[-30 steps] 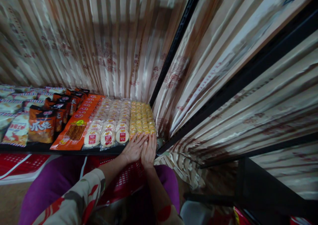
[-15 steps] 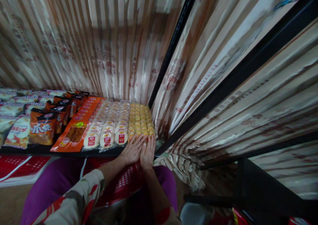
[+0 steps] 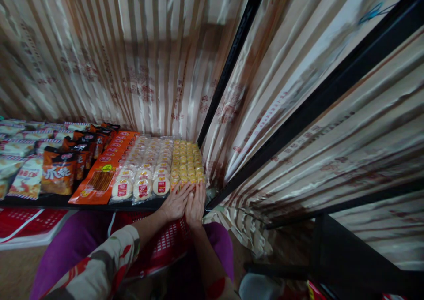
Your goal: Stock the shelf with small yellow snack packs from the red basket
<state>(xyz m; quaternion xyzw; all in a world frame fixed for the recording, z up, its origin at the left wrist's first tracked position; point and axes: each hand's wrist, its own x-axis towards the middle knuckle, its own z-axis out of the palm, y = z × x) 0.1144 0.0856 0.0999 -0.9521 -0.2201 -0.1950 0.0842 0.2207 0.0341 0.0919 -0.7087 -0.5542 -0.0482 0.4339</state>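
My left hand (image 3: 176, 201) lies with its fingers stretched out against the front end of the rows of small yellow-wrapped snacks (image 3: 187, 161). Close beside it, touching at the thumb side, my right hand (image 3: 195, 206) is also flat, fingertips on the right part of the same rows. Neither hand is wrapped round anything. The front snacks are partly hidden under my fingers. Just left stand rows of round white cakes in clear wrappers (image 3: 161, 184), red labels facing me. Farther left is a flat orange snack packet (image 3: 92, 189).
Orange-and-black bags (image 3: 58, 172) and white snack packets (image 3: 26, 176) fill the shelf's left side. The dark shelf edge (image 3: 99, 206) runs in front. A black post (image 3: 228, 75) and striped curtains (image 3: 149, 48) close off the back and right. A red basket (image 3: 167, 242) is below my arms.
The view has shifted slightly, so the shelf sits a little lower. My hands stay against the yellow snacks, with hardly any visible movement.
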